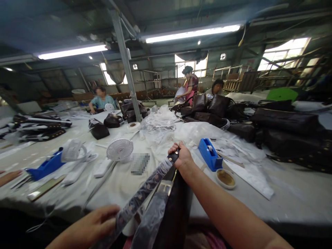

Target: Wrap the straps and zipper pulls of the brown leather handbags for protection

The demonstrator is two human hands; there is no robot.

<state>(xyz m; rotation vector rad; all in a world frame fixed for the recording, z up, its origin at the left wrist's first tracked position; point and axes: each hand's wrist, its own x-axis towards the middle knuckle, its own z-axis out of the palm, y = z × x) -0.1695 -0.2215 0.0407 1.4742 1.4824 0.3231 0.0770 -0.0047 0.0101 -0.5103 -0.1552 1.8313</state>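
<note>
On the table (285,197), a tape roll (133,126) lies behind the fan (119,148). A second fan (71,150) stands left of it. A dispenser (209,154) and a dish (225,178) sit to its right, with bags (285,121) behind those. The strap (145,195) runs in front of the fan.

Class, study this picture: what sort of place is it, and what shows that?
Probably a handbag workshop: dark bags piled on a long work table, a blue tape dispenser, and the right hand gripping a plastic-wrapped strap.
</note>
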